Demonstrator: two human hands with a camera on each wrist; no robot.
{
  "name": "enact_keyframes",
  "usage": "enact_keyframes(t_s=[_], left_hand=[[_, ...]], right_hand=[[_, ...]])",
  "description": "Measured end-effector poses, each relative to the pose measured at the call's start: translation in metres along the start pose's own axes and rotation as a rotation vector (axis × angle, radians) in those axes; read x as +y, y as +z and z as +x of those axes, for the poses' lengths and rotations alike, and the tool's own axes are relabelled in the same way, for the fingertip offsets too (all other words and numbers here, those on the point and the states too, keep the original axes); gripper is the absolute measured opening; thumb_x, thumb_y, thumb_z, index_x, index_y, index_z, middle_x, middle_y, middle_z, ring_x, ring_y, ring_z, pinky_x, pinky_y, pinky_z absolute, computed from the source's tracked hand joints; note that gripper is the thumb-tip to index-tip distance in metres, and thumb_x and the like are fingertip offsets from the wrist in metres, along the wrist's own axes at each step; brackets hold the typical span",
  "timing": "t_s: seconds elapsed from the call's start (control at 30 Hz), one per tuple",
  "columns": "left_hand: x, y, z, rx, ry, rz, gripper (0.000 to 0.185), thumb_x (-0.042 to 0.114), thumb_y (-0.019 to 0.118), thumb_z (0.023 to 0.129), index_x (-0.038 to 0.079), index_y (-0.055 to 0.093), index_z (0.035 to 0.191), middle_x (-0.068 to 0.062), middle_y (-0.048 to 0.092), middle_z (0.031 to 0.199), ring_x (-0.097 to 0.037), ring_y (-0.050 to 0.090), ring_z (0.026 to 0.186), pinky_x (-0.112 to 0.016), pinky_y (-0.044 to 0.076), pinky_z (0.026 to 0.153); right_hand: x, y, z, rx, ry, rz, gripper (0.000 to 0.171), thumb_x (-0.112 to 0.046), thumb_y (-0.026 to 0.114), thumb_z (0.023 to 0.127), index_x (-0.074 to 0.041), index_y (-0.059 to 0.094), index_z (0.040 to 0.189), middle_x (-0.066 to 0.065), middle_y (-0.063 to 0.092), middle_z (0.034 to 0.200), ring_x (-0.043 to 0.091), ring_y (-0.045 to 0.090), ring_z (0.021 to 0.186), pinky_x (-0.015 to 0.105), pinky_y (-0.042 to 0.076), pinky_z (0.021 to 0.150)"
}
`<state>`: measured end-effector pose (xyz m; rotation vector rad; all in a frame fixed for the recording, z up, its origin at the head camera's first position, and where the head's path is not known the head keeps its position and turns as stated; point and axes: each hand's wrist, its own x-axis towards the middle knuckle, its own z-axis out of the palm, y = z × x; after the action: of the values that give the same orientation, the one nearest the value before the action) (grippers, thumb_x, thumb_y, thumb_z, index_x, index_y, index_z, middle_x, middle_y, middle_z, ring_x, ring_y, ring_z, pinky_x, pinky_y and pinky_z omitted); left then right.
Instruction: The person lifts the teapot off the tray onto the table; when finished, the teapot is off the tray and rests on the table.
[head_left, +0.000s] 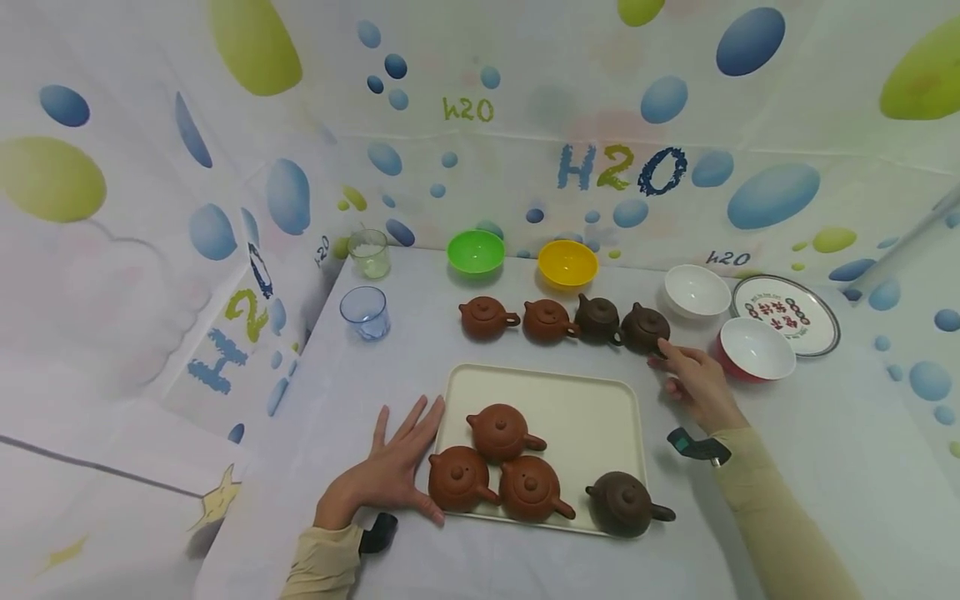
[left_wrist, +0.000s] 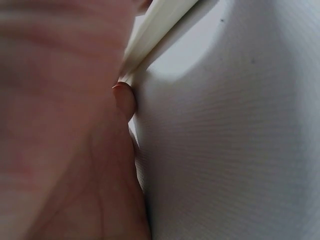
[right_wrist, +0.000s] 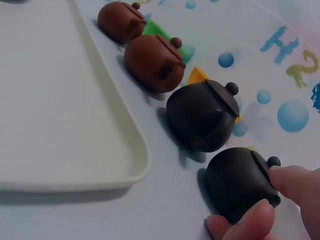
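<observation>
The right hand [head_left: 693, 379] reaches to the far right end of a row of four small clay teapots behind the cream tray [head_left: 592, 396], and its fingertips [right_wrist: 292, 182] pinch the dark brown teapot [head_left: 645, 327] at the handle side, a finger on top near the lid and the thumb lower down. This pot stands on the white table cover, just right of a second dark teapot [head_left: 597, 317] and apart from the tray's far right corner.

Unglazed clay like this likely gives a dry, grippy surface, so it should not slip, but it is rigid and brittle, and the loose lid with its small knob [right_wrist: 273, 161] could tip off. It looks light enough for a few fingers. The safest hold is probably through the handle, with one finger resting on the lid.

The left hand [head_left: 390, 471] lies flat with fingers spread, pressed against the tray's left edge, holding nothing.
</observation>
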<state>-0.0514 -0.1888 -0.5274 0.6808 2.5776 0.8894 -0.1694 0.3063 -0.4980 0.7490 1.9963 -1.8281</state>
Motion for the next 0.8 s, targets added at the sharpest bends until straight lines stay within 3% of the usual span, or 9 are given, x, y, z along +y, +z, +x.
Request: enact_keyframes(t_s=[0.1, 0.33, 0.47, 0.63, 0.7, 0.8], left_hand=[[-0.002, 0.002, 0.0, 0.023, 0.033, -0.011, 0.157, 0.066, 0.098, 0.059, 0.012, 0.007, 0.174, -0.015, 0.009, 0.182, -0.035, -0.003, 0.17, -0.074, -0.022, 0.122], [0.003, -0.003, 0.0, -0.011, -0.032, 0.011, 0.158, 0.064, 0.1, 0.057, 0.011, 0.006, 0.174, -0.012, 0.008, 0.183, -0.04, -0.001, 0.169, -0.075, -0.021, 0.122], [0.002, 0.0, 0.001, 0.001, -0.001, -0.003, 0.158, 0.064, 0.1, 0.057, 0.011, 0.007, 0.173, -0.014, 0.009, 0.182, -0.04, 0.0, 0.169, -0.077, -0.021, 0.121], [-0.008, 0.009, 0.003, 0.033, 0.03, -0.006, 0.158, 0.073, 0.095, 0.056, 0.017, 0.005, 0.174, -0.01, 0.008, 0.183, -0.024, -0.008, 0.171, -0.07, -0.024, 0.123], [-0.009, 0.01, 0.002, 0.039, 0.036, -0.006, 0.158, 0.076, 0.093, 0.057, 0.019, 0.004, 0.174, -0.007, 0.007, 0.184, -0.018, -0.011, 0.171, -0.068, -0.025, 0.123], [-0.008, 0.009, 0.002, 0.053, 0.054, -0.017, 0.157, 0.076, 0.093, 0.057, 0.017, 0.006, 0.174, -0.009, 0.009, 0.183, -0.022, -0.009, 0.171, -0.07, -0.025, 0.122]], right_hand=[[0.004, -0.006, -0.008, 0.005, 0.005, -0.022, 0.084, -0.059, 0.073, 0.097, -0.015, 0.037, 0.158, -0.019, 0.075, 0.096, 0.005, 0.052, 0.065, 0.021, 0.045, 0.062], [0.006, -0.011, -0.017, -0.007, -0.021, 0.002, 0.066, -0.054, 0.073, 0.099, -0.019, 0.044, 0.147, -0.018, 0.078, 0.094, 0.005, 0.053, 0.063, 0.022, 0.044, 0.06], [0.008, -0.014, -0.017, -0.014, -0.003, 0.009, 0.063, -0.051, 0.071, 0.101, -0.019, 0.044, 0.148, -0.019, 0.077, 0.094, 0.006, 0.053, 0.063, 0.022, 0.044, 0.061], [0.012, -0.015, -0.019, -0.022, 0.006, 0.002, 0.056, -0.047, 0.07, 0.103, -0.02, 0.046, 0.146, -0.019, 0.078, 0.094, 0.006, 0.052, 0.063, 0.023, 0.043, 0.062], [0.012, -0.012, -0.022, -0.032, -0.008, -0.021, 0.06, -0.048, 0.069, 0.103, -0.018, 0.045, 0.149, -0.02, 0.078, 0.096, 0.006, 0.052, 0.063, 0.023, 0.043, 0.063], [0.01, -0.005, -0.027, -0.051, -0.051, -0.076, 0.073, -0.051, 0.069, 0.103, -0.014, 0.04, 0.158, -0.02, 0.077, 0.099, 0.006, 0.051, 0.063, 0.023, 0.043, 0.063]])
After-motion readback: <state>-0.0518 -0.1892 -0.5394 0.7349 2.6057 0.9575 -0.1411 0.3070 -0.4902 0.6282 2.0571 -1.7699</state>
